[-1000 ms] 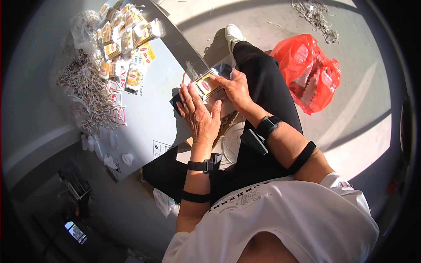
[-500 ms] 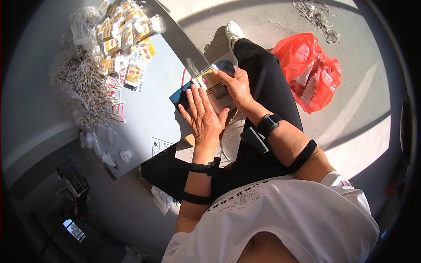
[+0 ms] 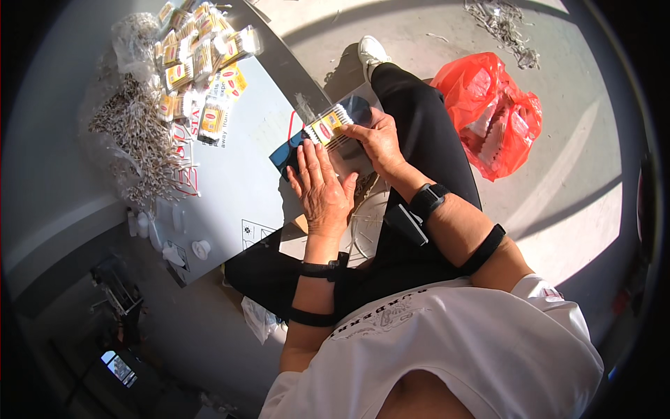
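Observation:
A clear packet of cotton swabs with a yellow-and-red label [image 3: 325, 128] lies at the near corner of the work surface, over a dark, shiny piece of film or board [image 3: 285, 155]. My right hand [image 3: 380, 145] pinches the packet's right end between thumb and fingers. Flat and stretched out, my left hand [image 3: 322, 192] has its fingertips at the packet's lower left edge. To the far left, a heap of similar swab packets [image 3: 202, 52] sits beside a big pile of loose cotton swabs [image 3: 132, 133] in clear plastic.
A red plastic bag [image 3: 481, 94] with pale strips inside stands on the floor at right. Loose scraps [image 3: 504, 28] lie beyond it. Small white bottles [image 3: 143, 223] and a white cap-like piece [image 3: 200, 249] are near the left edge of the grey-white board [image 3: 244, 167].
My left hand has slid slightly down, and my right fingers have shifted toward the packet's right end. More of the packet and its label now shows.

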Demonstrator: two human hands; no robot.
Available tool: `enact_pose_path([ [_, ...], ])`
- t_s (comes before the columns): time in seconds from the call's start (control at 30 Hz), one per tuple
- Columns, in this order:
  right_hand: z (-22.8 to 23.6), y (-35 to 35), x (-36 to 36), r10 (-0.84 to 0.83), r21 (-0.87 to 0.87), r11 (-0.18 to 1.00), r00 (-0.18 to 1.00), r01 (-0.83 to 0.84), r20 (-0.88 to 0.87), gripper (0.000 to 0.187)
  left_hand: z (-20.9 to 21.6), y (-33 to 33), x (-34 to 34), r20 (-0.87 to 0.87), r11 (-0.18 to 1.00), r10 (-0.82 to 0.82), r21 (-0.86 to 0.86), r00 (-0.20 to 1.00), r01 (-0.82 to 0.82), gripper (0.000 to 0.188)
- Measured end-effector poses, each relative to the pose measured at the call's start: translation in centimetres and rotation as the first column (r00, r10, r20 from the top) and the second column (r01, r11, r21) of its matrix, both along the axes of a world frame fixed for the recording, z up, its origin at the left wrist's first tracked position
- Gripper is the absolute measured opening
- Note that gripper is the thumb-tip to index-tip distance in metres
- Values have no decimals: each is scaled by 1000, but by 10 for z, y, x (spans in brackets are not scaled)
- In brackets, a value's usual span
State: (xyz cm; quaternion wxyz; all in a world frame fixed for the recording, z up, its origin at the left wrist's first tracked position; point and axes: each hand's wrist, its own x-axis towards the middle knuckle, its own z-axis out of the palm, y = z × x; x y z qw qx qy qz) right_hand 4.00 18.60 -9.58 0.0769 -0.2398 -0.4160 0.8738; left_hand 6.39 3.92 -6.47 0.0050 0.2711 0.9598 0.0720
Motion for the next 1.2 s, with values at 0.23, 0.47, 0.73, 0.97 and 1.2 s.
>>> enact_pose_path([
  [0.23,-12,9,1,43,56,997,982,-54,184,14,1,3,-12,207,696,149,672,967,-252,68],
  [0.47,1,-1,-11,-83,-25,996,996,84,19,13,-5,31,-50,413,205,20,890,911,-407,70],
  [0.73,-10,3,-9,-43,-8,999,999,43,32,15,-3,36,-50,305,390,66,869,950,-306,70],
  [0.97,-5,1,-11,-57,-2,998,997,57,51,17,5,36,-40,57,1000,9,28,998,-10,85],
  [1.2,0,5,-9,37,-36,999,999,-36,21,5,5,35,-38,117,995,30,92,993,-41,86],
])
